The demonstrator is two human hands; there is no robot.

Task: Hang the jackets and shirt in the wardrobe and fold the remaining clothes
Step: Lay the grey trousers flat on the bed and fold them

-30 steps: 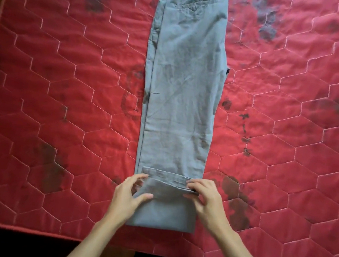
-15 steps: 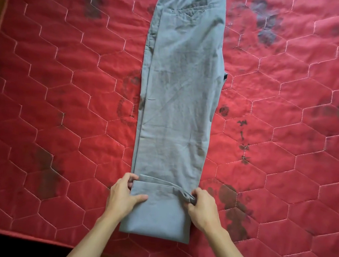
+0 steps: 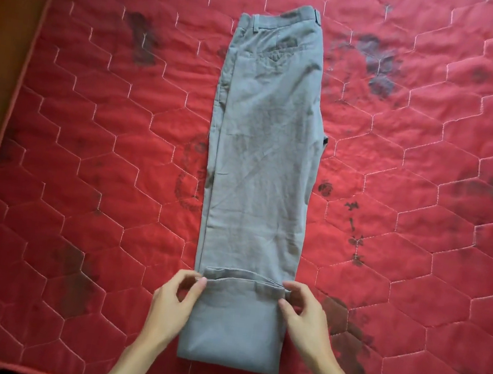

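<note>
A pair of grey trousers (image 3: 264, 158) lies lengthwise on the red quilted mattress (image 3: 90, 136), legs laid one on the other, waistband at the far end. The leg ends are folded back over the trousers, forming a flat fold (image 3: 234, 325) near the mattress's front edge, with the hems lying across its far edge. My left hand (image 3: 173, 305) pinches the hem's left corner between thumb and fingers. On the other side, my right hand (image 3: 305, 318) pinches the right corner the same way.
The mattress has dark stains in several places. A brown wooden surface (image 3: 6, 33) runs along its left edge. The mattress's front edge (image 3: 15, 368) lies just before my forearms.
Both hands slid outward from on top of the fold to its hem corners. The view pulled back, bringing the waistband into sight. The fold itself stays in place.
</note>
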